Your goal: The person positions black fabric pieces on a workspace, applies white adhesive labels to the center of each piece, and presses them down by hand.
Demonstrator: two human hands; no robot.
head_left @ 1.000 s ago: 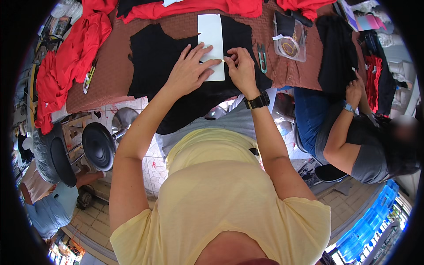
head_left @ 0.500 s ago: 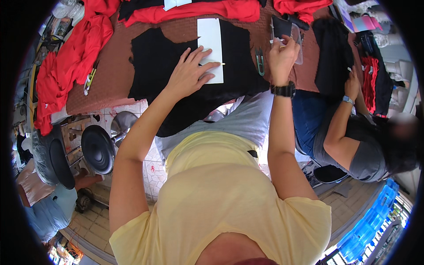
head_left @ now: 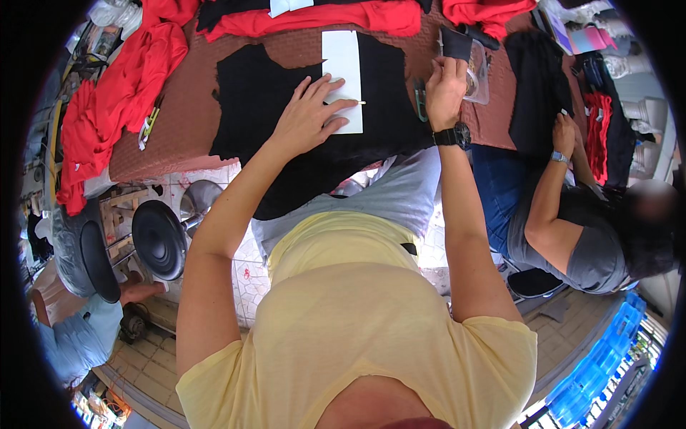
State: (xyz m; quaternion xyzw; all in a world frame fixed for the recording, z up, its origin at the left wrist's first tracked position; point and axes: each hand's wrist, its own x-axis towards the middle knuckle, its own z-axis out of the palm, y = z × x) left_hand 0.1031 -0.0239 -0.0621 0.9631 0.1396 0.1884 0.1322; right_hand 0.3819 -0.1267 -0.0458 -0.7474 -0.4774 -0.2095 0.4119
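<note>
My left hand (head_left: pixel 309 118) lies with spread fingers on a white paper pattern strip (head_left: pixel 342 58), pressing it to a cut piece of black fabric (head_left: pixel 246 93). A small whitish piece (head_left: pixel 361 103) sits at its index fingertip, on the strip's right edge. My right hand (head_left: pixel 446 93) has its fingers drawn together at the lower edge of a small black rectangular piece (head_left: pixel 455 43), beside a clear plastic box (head_left: pixel 484 91). What those fingers hold is hidden. Green-handled thread snips (head_left: pixel 419 100) lie just left of that hand, partly covered.
Red garments (head_left: pixel 146 82) are heaped at the left table edge, near a yellow-green cutter (head_left: pixel 148 129). Folded red fabric (head_left: pixel 371 17) lies at the back. On the right, a co-worker's hand (head_left: pixel 564 134) touches black fabric (head_left: pixel 536 93). A round black stool (head_left: pixel 158 241) stands at lower left.
My right hand has shifted left from over the clear box to the black piece's lower edge. The white bit seen at its fingers no longer shows. My left hand stays put.
</note>
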